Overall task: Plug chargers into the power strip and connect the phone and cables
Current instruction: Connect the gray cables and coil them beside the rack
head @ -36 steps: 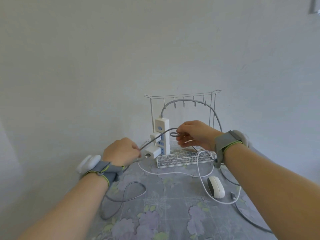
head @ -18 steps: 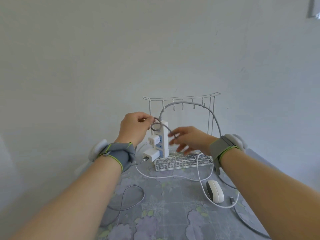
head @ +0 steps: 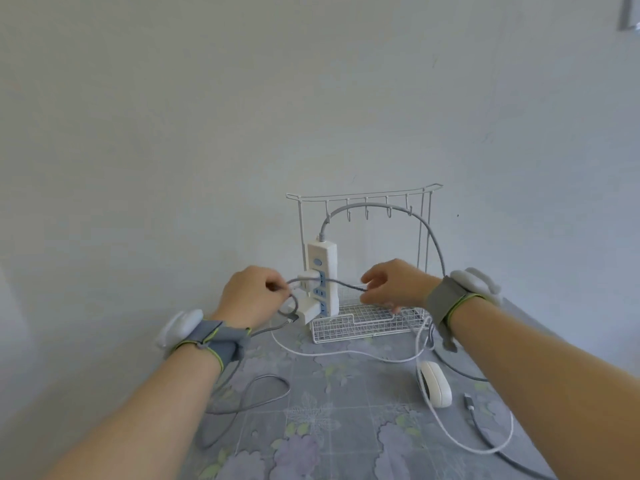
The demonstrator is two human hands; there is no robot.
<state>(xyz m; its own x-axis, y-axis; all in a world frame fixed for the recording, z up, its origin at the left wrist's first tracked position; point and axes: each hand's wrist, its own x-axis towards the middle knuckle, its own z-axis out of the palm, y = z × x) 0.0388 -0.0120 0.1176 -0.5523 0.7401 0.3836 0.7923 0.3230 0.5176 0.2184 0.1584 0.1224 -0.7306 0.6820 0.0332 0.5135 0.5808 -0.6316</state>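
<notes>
both hands up in front of the strip [head: 322,277], which stands upright against the left post of a white wire rack [head: 363,258] on a floral cloth [head: 329,410]. left hand [head: 251,296] is curled closed, pinching a grey cable [head: 341,283] at its fingertips. right hand [head: 394,284] pinches the same cable further along, thumb and forefinger closed on it, other fingers loosely spread over the rack's basket. the cable runs taut between the two hands, crossing in front of the strip's sockets; a small loop of it hangs below the left hand.

two white chargers in the strip: upper charger [head: 306,280] partly hidden behind the cable and left hand, lower charger [head: 308,310] sticking out toward the left with a grey plug in its end. the strip's own grey cord [head: 398,211] arches up from its top, over toward the right and down behind the right wrist.

a white cable [head: 346,353] trails across the cloth in front of the rack and loops round on the right. white oval case [head: 435,383] lies near the right forearm, on that cable's line. dark cable end [head: 469,400] lies just right of the case, unplugged. more grey cable [head: 256,393] loops on the cloth under the left forearm. both wrists wear grey bands with white pods. no phone visible.
</notes>
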